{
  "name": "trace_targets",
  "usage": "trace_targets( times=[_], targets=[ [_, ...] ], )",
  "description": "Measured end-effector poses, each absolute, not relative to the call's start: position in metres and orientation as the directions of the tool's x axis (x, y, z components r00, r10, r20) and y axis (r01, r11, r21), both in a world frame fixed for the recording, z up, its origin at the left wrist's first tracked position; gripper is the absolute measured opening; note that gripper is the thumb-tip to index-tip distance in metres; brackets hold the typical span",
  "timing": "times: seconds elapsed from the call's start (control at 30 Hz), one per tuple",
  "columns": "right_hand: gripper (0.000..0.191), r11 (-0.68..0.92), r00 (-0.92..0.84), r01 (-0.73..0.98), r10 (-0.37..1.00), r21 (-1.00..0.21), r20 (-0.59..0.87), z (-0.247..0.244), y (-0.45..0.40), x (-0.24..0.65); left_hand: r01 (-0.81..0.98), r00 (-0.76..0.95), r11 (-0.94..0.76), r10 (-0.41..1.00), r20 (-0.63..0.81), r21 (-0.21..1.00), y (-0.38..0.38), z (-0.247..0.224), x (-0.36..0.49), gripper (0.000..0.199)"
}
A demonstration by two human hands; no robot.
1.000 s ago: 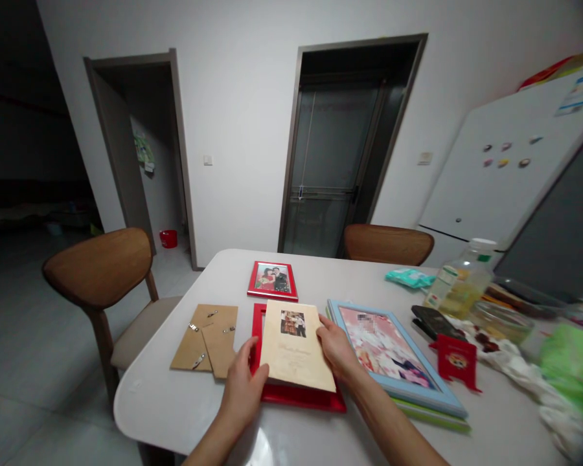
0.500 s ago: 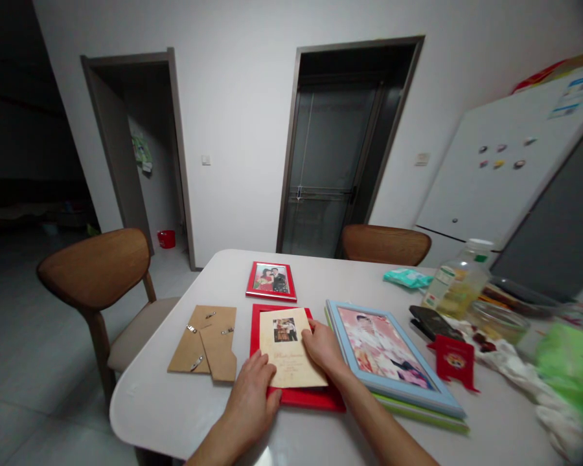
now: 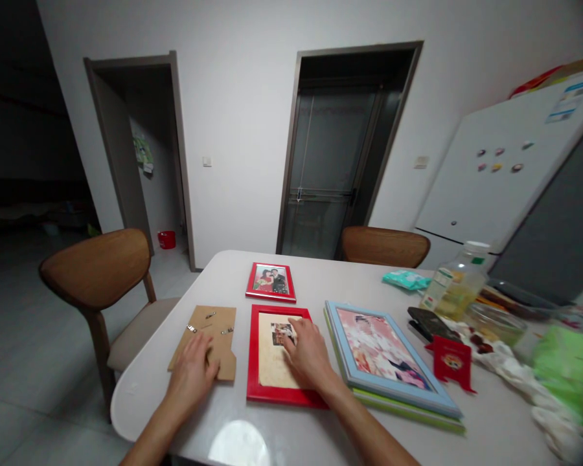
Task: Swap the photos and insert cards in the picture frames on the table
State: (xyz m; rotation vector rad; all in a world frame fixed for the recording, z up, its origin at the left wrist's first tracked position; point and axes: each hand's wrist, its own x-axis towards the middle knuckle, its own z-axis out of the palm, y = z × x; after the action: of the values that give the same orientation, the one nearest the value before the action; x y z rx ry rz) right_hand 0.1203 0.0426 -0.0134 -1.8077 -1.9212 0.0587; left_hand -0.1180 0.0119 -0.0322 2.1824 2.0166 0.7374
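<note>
A cream card (image 3: pixel 271 362) with a small photo lies inside the red frame (image 3: pixel 253 362) near the table's front. Over the card's right part is my right hand (image 3: pixel 309 353), fingers apart and fingertips on or just above it. To the left, my left hand (image 3: pixel 192 370) rests on the lower part of the brown backing board (image 3: pixel 218 318), which has metal clips and a stand flap; its fingers are spread. A smaller red frame (image 3: pixel 271 282) holding a couple's photo lies behind. Right of my right hand, a light blue frame (image 3: pixel 388 353) rests on a green one (image 3: pixel 418 413).
Along the table's right side are a bottle (image 3: pixel 454 281), a dark phone (image 3: pixel 432 323), a red packet (image 3: pixel 453 364), a glass bowl (image 3: pixel 498 323), white tissue and a green bag (image 3: pixel 571 369). Chairs stand left (image 3: pixel 100 265) and behind the table (image 3: pixel 386 244).
My left hand has moved left from the red frame onto the backing board. The cream card now sits inside the red frame, and my right hand has shifted left over it, letting go of its edge.
</note>
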Motion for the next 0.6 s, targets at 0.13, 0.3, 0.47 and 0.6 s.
trace_targets(
  times=[0.13,0.3,0.47,0.6],
  targets=[
    [0.035,0.376,-0.255,0.835,0.912,-0.403,0.322,-0.010,0.026,0.065,0.938,-0.031,-0.048,0.975,0.221,0.344,0.018,-0.041,-0.158,0.049],
    [0.048,0.445,-0.366,0.828,0.889,-0.339,0.274,-0.022,0.016,0.006,0.941,0.017,-0.068,0.988,0.153,0.331,0.009,-0.042,-0.166,0.052],
    [0.040,0.419,-0.310,0.798,0.902,-0.432,0.302,-0.031,0.025,-0.006,0.940,0.019,-0.083,0.981,0.192,0.331,0.007,-0.050,-0.168,0.050],
    [0.029,0.452,-0.278,0.690,0.887,-0.565,0.370,-0.015,0.024,0.004,0.934,0.093,-0.202,0.934,0.345,0.294,0.011,-0.056,-0.171,0.049]
  ],
)
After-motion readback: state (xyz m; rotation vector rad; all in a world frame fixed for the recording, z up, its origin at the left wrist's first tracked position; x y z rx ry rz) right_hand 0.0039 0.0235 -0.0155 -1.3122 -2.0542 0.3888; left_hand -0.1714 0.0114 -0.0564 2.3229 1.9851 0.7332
